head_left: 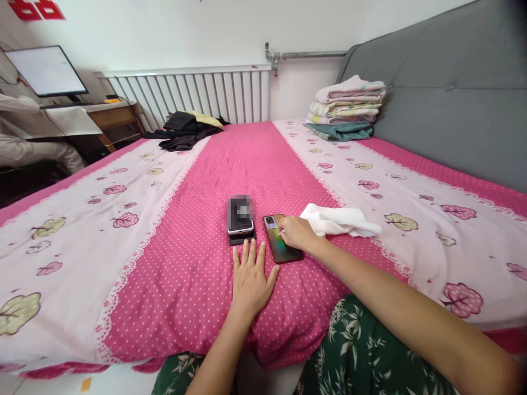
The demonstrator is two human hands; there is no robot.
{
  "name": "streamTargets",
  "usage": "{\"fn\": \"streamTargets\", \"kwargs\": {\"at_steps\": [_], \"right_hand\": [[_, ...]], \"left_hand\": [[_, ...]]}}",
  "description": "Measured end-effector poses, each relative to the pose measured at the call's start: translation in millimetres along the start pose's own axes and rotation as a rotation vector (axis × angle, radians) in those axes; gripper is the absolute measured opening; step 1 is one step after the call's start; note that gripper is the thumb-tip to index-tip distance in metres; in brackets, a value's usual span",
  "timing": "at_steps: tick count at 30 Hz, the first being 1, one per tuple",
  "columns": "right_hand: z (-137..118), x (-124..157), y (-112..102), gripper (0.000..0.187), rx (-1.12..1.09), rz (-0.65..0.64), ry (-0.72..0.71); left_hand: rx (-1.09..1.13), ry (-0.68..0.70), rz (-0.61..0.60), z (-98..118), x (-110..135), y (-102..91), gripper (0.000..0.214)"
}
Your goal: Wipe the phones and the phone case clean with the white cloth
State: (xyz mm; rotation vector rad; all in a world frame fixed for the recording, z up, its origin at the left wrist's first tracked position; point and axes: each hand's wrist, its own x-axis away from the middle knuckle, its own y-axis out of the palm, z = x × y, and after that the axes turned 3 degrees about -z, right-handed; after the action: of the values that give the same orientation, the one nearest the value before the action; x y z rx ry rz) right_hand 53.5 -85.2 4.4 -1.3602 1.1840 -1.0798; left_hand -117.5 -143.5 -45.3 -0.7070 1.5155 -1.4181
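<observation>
A phone (283,247) with a shiny, iridescent brownish back lies camera side up on the pink dotted bedspread. My right hand (297,231) rests over its upper right part, fingers curled and pressed together at the back. Whatever those fingers pinch, if anything, is too small to make out. Flat on the bedspread, left of the phone, my left hand (252,277) has its fingers spread and holds nothing. Just beyond its fingertips lies a stack of dark, phone-like flat items (242,233), its upper part blurred out. A crumpled white cloth (340,220) lies right of my right hand.
Folded bedding (348,107) is piled by the grey headboard (436,82). Dark clothes (185,129) lie at the bed's far left, before a white radiator (193,93). A monitor (45,71) stands on a desk at the left, where a person's pale-clothed leg (37,153) shows.
</observation>
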Motion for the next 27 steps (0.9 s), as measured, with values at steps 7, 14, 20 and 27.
{"fn": "streamTargets", "kwargs": {"at_steps": [7, 14, 20, 27], "right_hand": [[-0.1, 0.5, -1.2, 0.022, -0.007, -0.01, 0.005], [-0.9, 1.2, -3.6, 0.022, -0.012, -0.025, 0.015], [-2.1, 1.8, -5.5, 0.022, -0.016, -0.039, 0.023], [-2.6, 2.4, -6.8, 0.021, -0.023, -0.049, 0.031]], "left_hand": [[-0.058, -0.103, 0.041, 2.8, 1.2, -2.0, 0.067], [-0.064, -0.138, 0.024, 4.8, 2.4, -3.6, 0.069], [-0.048, -0.144, 0.001, 5.5, 2.4, -4.5, 0.07], [-0.046, -0.144, 0.004, 5.5, 2.0, -4.1, 0.069]]}}
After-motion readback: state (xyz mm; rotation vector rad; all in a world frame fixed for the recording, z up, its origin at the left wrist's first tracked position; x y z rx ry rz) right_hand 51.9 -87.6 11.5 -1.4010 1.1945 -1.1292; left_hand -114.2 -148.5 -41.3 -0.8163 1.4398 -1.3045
